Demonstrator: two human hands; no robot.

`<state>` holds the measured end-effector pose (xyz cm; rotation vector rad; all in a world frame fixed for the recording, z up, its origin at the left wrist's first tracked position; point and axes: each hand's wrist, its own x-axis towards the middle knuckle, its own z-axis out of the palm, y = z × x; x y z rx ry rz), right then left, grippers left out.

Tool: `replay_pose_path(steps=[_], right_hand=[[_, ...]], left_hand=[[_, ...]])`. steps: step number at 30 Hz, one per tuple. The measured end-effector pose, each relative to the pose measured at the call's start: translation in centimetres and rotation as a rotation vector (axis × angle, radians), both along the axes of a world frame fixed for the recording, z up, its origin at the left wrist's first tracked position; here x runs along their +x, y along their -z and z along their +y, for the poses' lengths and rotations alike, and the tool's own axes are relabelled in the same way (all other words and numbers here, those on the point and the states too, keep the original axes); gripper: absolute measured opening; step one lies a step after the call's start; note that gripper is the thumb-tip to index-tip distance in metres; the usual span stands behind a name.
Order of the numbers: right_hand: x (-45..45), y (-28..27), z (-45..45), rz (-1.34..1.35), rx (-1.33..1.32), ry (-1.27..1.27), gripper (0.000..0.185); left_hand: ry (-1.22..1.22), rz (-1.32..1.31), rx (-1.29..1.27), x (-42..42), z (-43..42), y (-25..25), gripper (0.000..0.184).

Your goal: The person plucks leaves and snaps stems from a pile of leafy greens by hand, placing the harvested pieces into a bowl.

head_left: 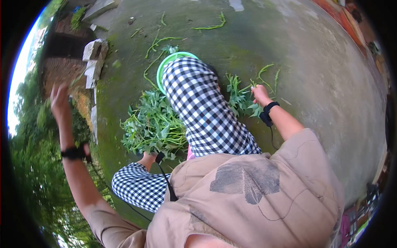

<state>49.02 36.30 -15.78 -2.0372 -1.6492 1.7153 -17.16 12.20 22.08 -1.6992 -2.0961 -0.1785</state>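
My left hand (60,99) is raised at the far left, fingers apart and slightly blurred, with a thin green stem in the air just to its right. On the right, my right hand (260,95) is closed on a leafy green stem (253,84), low over the ground. Beside it lies a small bunch of leafy greens (236,96). A large heap of leafy stems (155,124) rests on the ground left of my checkered knee. Behind that knee a green basin (160,78) is partly hidden.
Loose green stems (211,27) lie scattered on the mossy concrete ground (297,53). Broken white blocks (93,66) stand along the left edge, with trees beyond. My bent legs in checkered trousers (198,103) lie between the heap and the small bunch.
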Motion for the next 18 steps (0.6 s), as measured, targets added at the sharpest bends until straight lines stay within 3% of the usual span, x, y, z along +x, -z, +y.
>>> replay_pose_path(steps=[1,2,4,5,9,12,14,18], right_hand=[[-0.8,4.0,0.4,0.029,-0.031,0.041,0.031],[-2.1,5.4,0.2,-0.072,0.068,-0.073,0.033],[-4.1,6.4,-0.1,-0.274,0.278,-0.297,0.040],[-5.2,4.1,-0.1,-0.339,0.161,-0.325,0.053],[-6.2,2.1,-0.6,-0.234,0.283,-0.473,0.040],[-5.3,2.6,0.3,0.011,0.082,-0.390,0.029],[-5.5,-2.7,0.0,0.172,0.045,-0.205,0.020],[-8.3,-17.4,0.0,0.277,0.127,-0.143,0.018]], left_hand=[[0.064,-0.234,0.027,3.6,3.9,-0.3,0.033],[-0.006,-0.032,-0.018,5.0,6.9,0.5,0.049],[-0.095,0.046,-0.040,9.6,11.1,1.6,0.072],[-0.052,0.038,-0.046,10.0,11.9,2.5,0.071],[-0.051,-0.208,-0.241,12.9,8.3,4.5,0.057],[-0.257,-0.418,-0.438,14.4,1.3,6.0,0.052],[-0.296,-0.848,-0.325,13.3,-5.2,8.4,0.047],[-0.595,-1.040,-0.287,12.9,-14.5,11.6,0.043]])
